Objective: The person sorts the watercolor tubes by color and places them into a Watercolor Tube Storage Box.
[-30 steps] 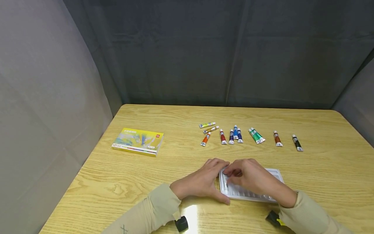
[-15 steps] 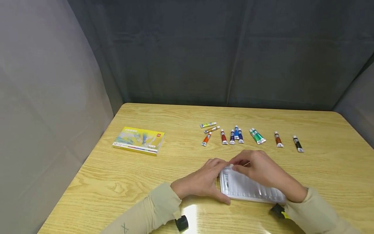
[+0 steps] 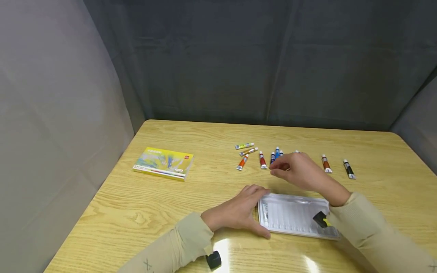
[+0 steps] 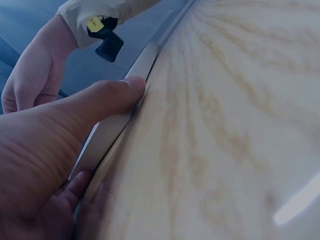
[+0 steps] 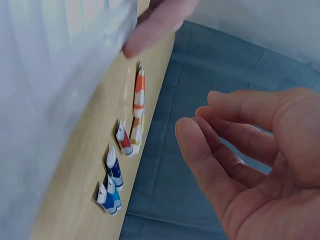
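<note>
My left hand point(image 3: 240, 212) holds the left end of a white ribbed plastic tray point(image 3: 290, 218), thumb at its near corner and fingers at its far corner. In the left wrist view the thumb point(image 4: 115, 97) lies against the tray's side wall point(image 4: 102, 140). A pale paint tube point(image 3: 265, 213) lies in the tray's leftmost slot. Past the tray's far edge hovers my right hand point(image 3: 302, 174), fingers loosely bent and nothing between them. Close by are a red paint tube point(image 3: 263, 160) and dark blue and blue paint tubes point(image 5: 111, 192). The right hand mostly hides the green tubes.
Yellow point(image 3: 244, 146), ochre point(image 3: 249, 151) and orange paint tubes point(image 3: 242, 162) lie left of the red one. Brown point(image 3: 326, 164) and black tubes point(image 3: 349, 169) lie to the right. A yellow paint box point(image 3: 163, 163) rests at the table's left side.
My right hand has lifted off the tray's left end and moved away from me toward the blue and green tubes. The left hand keeps its place on the tray.
</note>
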A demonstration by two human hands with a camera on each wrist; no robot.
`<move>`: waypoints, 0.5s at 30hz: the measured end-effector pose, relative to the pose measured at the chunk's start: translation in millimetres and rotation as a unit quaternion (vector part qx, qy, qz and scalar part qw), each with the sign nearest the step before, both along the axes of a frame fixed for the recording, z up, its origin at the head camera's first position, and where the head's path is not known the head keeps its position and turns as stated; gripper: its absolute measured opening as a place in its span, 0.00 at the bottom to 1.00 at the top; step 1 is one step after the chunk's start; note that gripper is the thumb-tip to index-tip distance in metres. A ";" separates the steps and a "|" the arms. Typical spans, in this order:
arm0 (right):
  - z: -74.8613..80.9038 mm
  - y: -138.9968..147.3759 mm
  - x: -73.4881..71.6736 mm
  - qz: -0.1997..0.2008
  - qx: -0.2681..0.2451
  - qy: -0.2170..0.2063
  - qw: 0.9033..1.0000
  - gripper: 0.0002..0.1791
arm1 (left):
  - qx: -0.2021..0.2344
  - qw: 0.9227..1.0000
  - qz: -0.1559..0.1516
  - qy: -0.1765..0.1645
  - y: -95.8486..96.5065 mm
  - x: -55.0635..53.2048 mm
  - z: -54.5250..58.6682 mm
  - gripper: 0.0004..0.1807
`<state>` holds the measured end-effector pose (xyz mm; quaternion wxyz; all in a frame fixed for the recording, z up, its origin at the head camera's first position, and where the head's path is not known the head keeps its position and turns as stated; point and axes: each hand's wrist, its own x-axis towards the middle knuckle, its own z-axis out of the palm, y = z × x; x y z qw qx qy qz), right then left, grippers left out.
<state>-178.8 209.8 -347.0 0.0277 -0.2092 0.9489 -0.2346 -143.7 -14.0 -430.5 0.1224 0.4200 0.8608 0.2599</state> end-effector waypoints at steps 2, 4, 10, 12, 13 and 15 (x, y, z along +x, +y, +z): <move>0.9 -0.5 -9.0 0.006 0.004 0.006 1.000 0.08 | 0.001 1.000 0.000 0.000 0.2 0.1 0.2 0.62; 2.0 -1.3 -17.1 0.015 0.000 0.008 1.000 0.08 | 0.002 1.000 0.000 0.002 0.3 -0.1 0.2 0.62; 4.0 -7.1 -40.4 0.029 -0.019 -0.019 0.999 0.07 | 0.001 1.000 -0.003 0.004 0.8 -0.6 -0.9 0.61; 3.4 -10.0 -49.1 0.022 -0.029 -0.049 0.998 0.08 | -0.001 1.000 -0.003 0.004 0.8 -0.8 -1.2 0.62; 2.9 -11.7 -53.6 0.017 -0.035 -0.065 0.997 0.09 | -0.001 1.000 -0.002 0.003 0.8 -0.9 -1.2 0.62; 2.2 -15.2 -62.8 0.002 -0.046 -0.101 0.994 0.12 | -0.003 1.000 -0.002 0.000 1.0 -1.1 -1.4 0.62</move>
